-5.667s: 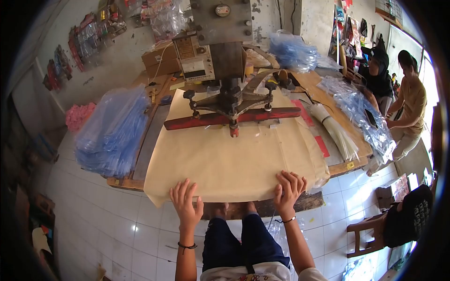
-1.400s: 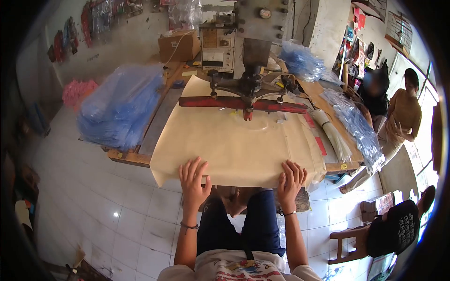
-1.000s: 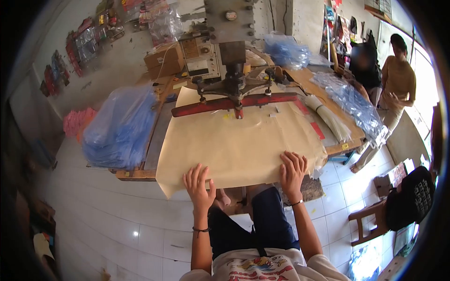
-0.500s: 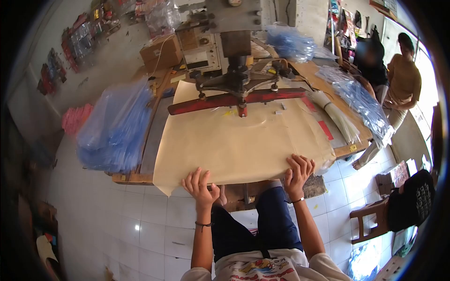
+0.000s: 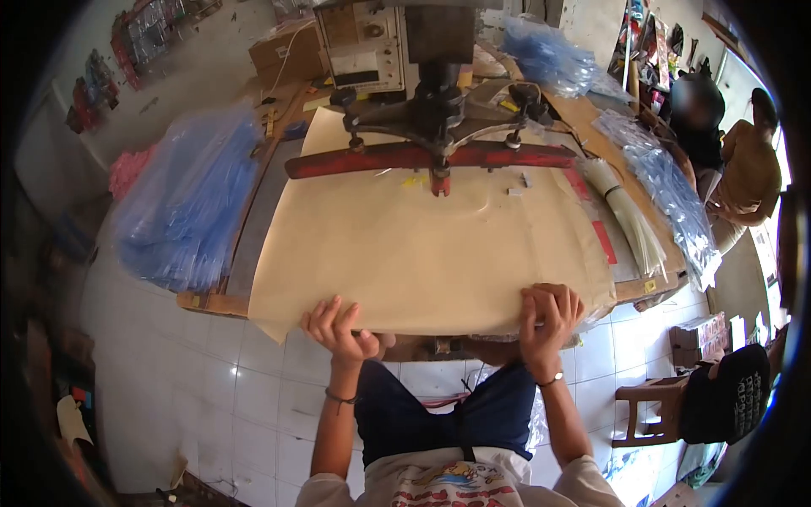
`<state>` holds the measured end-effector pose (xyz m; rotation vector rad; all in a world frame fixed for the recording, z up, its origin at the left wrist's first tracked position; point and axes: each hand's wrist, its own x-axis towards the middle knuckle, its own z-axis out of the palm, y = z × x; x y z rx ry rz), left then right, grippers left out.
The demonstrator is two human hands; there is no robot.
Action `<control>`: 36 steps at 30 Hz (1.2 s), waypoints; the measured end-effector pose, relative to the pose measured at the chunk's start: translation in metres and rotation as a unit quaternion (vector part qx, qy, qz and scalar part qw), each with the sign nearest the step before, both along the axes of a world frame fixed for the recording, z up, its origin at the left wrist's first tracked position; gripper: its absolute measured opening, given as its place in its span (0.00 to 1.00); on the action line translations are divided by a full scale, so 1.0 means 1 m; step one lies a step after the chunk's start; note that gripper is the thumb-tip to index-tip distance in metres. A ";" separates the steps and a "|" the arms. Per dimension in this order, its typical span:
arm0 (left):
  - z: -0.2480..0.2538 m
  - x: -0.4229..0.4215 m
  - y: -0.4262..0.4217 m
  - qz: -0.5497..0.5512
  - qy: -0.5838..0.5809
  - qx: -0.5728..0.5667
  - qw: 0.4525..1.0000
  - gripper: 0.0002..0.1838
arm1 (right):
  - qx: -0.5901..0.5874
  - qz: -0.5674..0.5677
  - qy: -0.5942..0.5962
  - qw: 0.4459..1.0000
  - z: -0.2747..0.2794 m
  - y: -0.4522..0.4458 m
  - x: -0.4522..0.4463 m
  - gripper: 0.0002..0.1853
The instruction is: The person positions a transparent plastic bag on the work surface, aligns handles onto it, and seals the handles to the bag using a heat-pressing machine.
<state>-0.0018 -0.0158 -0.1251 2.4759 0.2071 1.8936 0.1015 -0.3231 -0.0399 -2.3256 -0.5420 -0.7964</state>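
A wide tan sheet lies over the table under the press, its front edge overhanging. My left hand rests at the front left edge, its fingers bent and apart, the thumb beyond the edge. At the front right, my right hand touches the sheet with bent fingers, thumb apart from them. Neither hand visibly grips anything. Above the back part of the sheet is the press's long red bar, carried by a dark metal bracket. Small clear and yellow scraps lie by the bar. Contact between bar and sheet cannot be made out.
Blue plastic sheets are piled at the left of the wooden table. To the right lie a bundle of pale strips and clear plastic packaging. Two people are at the far right. A brown stool stands lower right.
The view has shifted, so the press looks larger and nearer. My hands have stayed along the sheet's front edge, and their fingers are more bent. The standing person at the right has turned and leans.
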 end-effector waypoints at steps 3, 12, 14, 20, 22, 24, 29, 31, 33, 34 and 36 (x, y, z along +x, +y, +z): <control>0.036 -0.010 0.000 -0.018 0.102 -0.062 0.993 0.13 | -0.047 0.082 0.130 0.987 0.056 -0.007 0.034 0.03; 0.175 0.122 0.028 -0.229 0.342 0.171 0.895 0.08 | -0.266 0.413 -0.121 0.862 0.067 0.065 0.200 0.07; 0.150 0.158 0.053 -0.225 0.332 0.287 0.870 0.09 | -0.235 0.437 -0.149 0.855 0.064 0.071 0.204 0.06; 0.134 0.186 0.063 -0.276 0.254 0.242 0.895 0.13 | -0.252 0.397 -0.172 0.866 0.075 0.054 0.213 0.04; 0.135 0.189 0.064 -0.270 0.266 0.223 0.898 0.11 | -0.260 0.364 -0.205 0.871 0.085 0.061 0.218 0.04; 0.132 0.190 0.067 -0.268 0.266 0.207 0.903 0.07 | -0.221 0.357 -0.229 0.878 0.086 0.064 0.217 0.05; 0.130 0.191 0.067 -0.205 0.291 0.194 0.914 0.20 | -0.281 0.307 -0.206 0.886 0.083 0.059 0.213 0.05; 0.128 0.191 0.066 -0.203 0.294 0.192 0.914 0.18 | -0.287 0.276 -0.181 0.899 0.080 0.056 0.214 0.06; 0.129 0.192 0.065 -0.205 0.288 0.185 0.917 0.16 | -0.287 0.248 -0.166 0.910 0.078 0.055 0.213 0.08; 0.127 0.194 0.065 -0.204 0.279 0.191 0.919 0.17 | -0.293 0.233 -0.163 0.913 0.078 0.055 0.213 0.08; 0.125 0.197 0.067 -0.200 0.258 0.201 0.924 0.20 | -0.294 0.216 -0.151 0.919 0.079 0.055 0.212 0.09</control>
